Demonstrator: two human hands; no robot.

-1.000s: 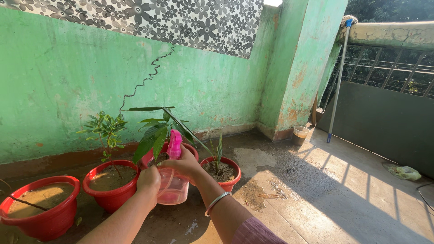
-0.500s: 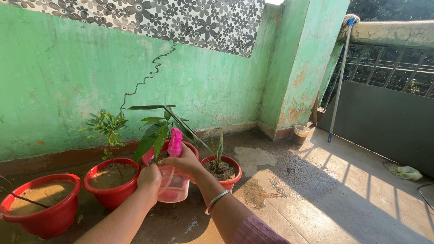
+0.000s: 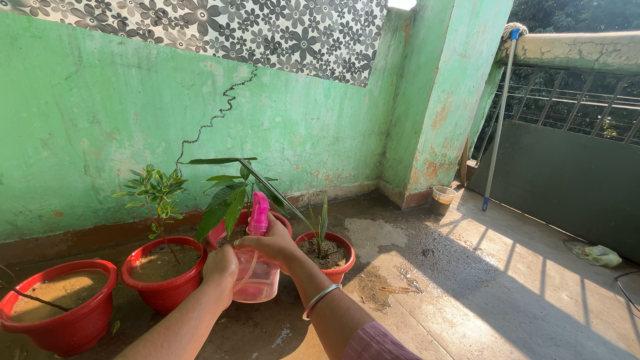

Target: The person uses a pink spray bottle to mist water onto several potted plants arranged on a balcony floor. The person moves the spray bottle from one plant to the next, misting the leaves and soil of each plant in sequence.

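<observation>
Both my hands hold a pink spray bottle (image 3: pixel 255 277) with a clear tinted body and a pink trigger head. My left hand (image 3: pixel 220 263) grips the bottle's side. My right hand (image 3: pixel 273 243) wraps the neck just under the trigger head. The nozzle points at a leafy green plant (image 3: pixel 230 197) in a red pot directly behind the bottle. A small plant in a red pot (image 3: pixel 327 250) stands just right of my right hand. A silver bangle (image 3: pixel 320 299) sits on my right wrist.
Two more red pots (image 3: pixel 163 270) (image 3: pixel 57 310) line the green wall at the left, one with a small shrub, one with a bare twig. A mop (image 3: pixel 499 120) leans by the pillar near a small cup (image 3: pixel 442 198). A crumpled bag (image 3: pixel 592 253) lies by the grey railing panel.
The view wobbles slightly; my hands and the bottle stay in nearly the same place in front of the leafy plant.
</observation>
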